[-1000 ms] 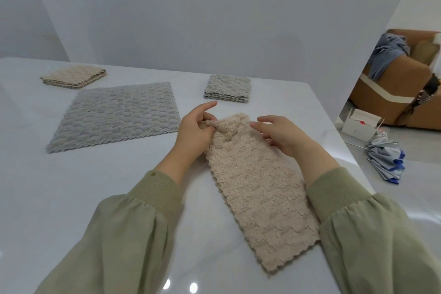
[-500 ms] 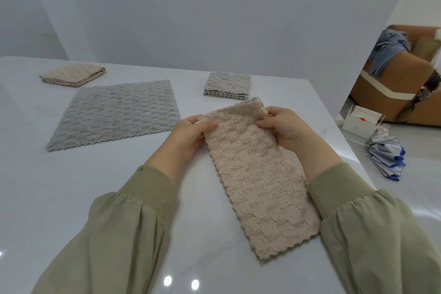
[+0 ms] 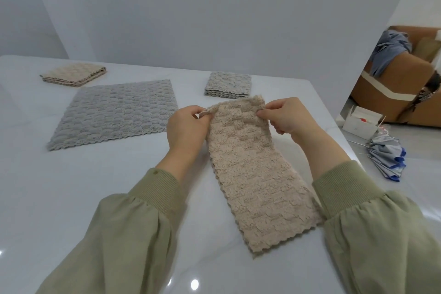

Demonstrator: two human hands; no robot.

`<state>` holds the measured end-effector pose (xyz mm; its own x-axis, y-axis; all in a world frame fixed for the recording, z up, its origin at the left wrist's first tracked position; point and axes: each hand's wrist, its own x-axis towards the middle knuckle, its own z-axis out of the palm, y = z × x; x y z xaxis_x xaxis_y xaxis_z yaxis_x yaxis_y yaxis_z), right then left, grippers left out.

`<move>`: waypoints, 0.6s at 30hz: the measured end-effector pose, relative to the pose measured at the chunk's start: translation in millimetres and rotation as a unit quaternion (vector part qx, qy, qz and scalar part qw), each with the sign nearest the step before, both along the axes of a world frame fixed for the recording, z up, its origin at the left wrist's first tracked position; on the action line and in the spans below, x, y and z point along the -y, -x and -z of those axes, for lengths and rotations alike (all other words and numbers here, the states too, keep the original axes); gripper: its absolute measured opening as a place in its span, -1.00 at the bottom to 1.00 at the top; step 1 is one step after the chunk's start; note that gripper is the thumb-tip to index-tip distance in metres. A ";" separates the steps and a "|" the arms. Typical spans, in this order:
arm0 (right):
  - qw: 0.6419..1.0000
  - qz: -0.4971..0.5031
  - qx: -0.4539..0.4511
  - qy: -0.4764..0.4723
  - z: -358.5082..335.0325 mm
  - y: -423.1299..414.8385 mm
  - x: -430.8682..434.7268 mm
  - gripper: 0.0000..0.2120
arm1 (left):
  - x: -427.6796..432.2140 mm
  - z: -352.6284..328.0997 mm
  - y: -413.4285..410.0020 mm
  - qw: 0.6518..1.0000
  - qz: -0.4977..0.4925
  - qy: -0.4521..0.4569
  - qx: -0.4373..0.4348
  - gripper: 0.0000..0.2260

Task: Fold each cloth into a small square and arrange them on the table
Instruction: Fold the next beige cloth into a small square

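A plush, ridged beige strip [image 3: 255,174], scallop-edged, is lying on the glossy white table [image 3: 59,198]. The left hand [image 3: 186,129] and right hand [image 3: 286,114] are pinching its far corners. Beyond the strip, a flat grey cloth [image 3: 114,112], a grey folded square [image 3: 228,83] and a beige folded square [image 3: 74,74] are resting.

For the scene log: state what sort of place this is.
Most likely a home, a living or dining area: a brown sofa with a blue garment thrown over it, a folded umbrella on the floor, and a glossy white table bearing the beige cloth.
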<state>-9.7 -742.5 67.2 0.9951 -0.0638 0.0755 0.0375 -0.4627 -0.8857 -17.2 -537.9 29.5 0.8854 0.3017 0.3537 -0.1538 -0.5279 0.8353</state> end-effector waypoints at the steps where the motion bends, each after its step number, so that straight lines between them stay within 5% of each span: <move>1: 1.000 -0.007 0.000 -0.009 -1.1 1.2 -1.7 -0.82 | 1.4 -0.1 1.0 1.000 -0.004 0.011 0.013 -0.88; 7: 0.970 -0.045 0.060 -0.232 -0.4 0.6 -17.1 -0.80 | 6.9 -7.0 10.0 0.984 0.062 0.131 0.100 -0.76; 10: 0.954 -0.005 0.044 -0.295 14.8 -2.8 -17.3 -0.85 | 9.6 -4.6 9.5 0.976 0.084 0.191 0.060 -0.81; 14: 0.978 0.108 0.094 -0.154 46.4 6.4 -20.8 -0.88 | 7.2 2.1 5.6 0.951 0.060 0.299 -0.045 -0.86; 18: 0.971 0.146 0.136 -0.129 47.9 20.5 -23.6 -0.91 | 5.6 3.3 9.7 0.930 0.093 0.343 -0.096 -0.88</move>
<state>-30.2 -718.9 19.2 0.8774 -0.3914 0.2774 0.1874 -0.2525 -0.9493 -26.9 -543.5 26.2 0.9719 0.2326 -0.0353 -0.0025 0.1599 0.9871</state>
